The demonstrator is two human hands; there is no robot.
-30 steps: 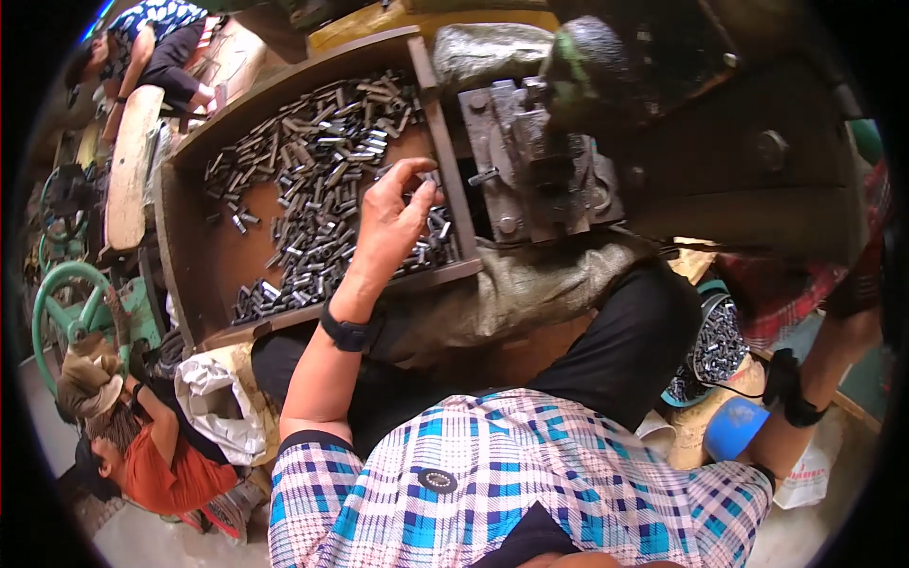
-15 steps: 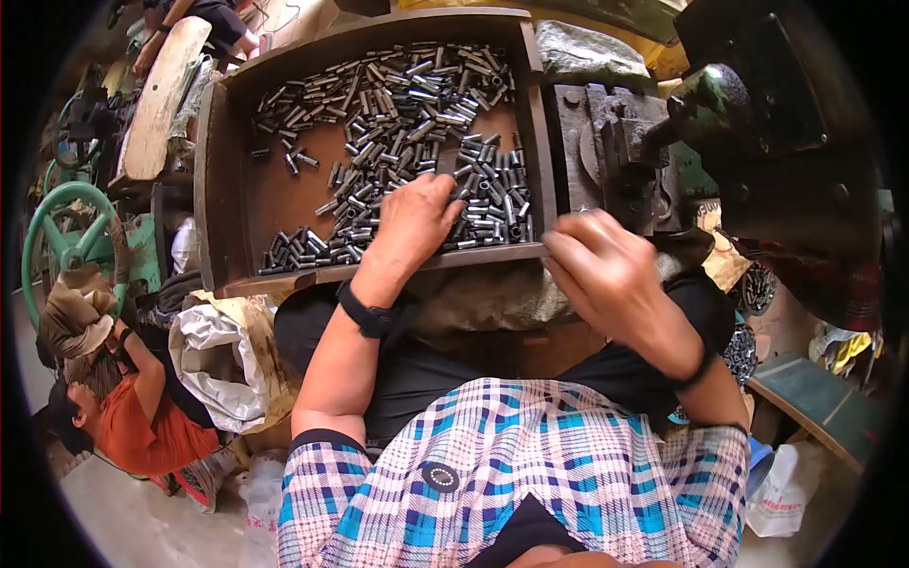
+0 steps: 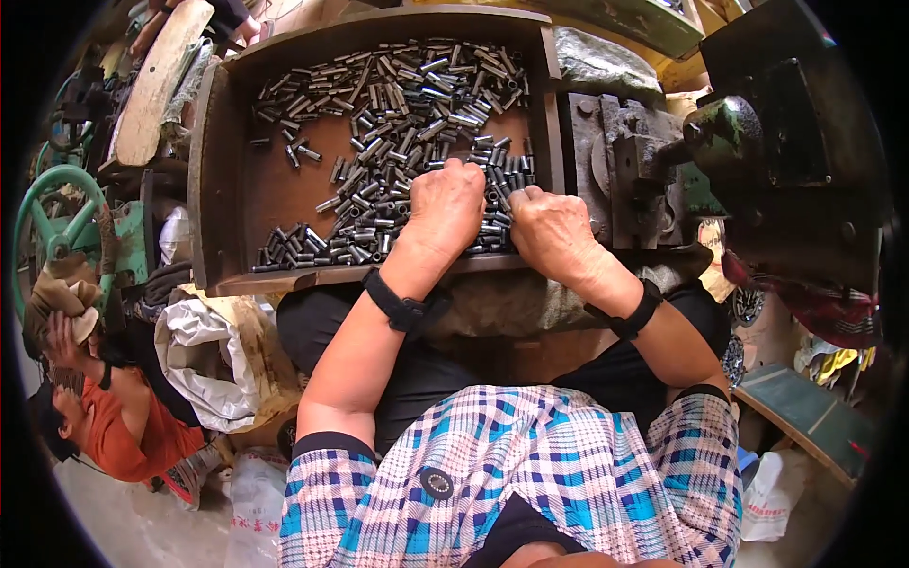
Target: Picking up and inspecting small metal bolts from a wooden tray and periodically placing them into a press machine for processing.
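A shallow brown tray (image 3: 210,180) lies in front of me, with a heap of short metal tubes (image 3: 379,156) spread over much of its bottom. My left hand (image 3: 443,210) is over the tubes in the tray's right half, its fingers curled inward. Close beside it, my right hand (image 3: 557,232) reaches over the tray's front right part with thumb and fingers drawn together. The backs of both hands hide the fingertips, so anything pinched there cannot be made out. A few tubes stand on end between and behind the hands.
Right of the tray stands a dark machine with a vise-like block (image 3: 644,170). A green handwheel (image 3: 62,227) and a person in an orange shirt (image 3: 133,431) are at the left. A white sack (image 3: 204,369) stands near my left knee, a green-topped board (image 3: 805,417) at right.
My right hand has moved left from the tray's right edge to the tubes inside. My left hand has shifted right and slightly up, so the two are now close together.
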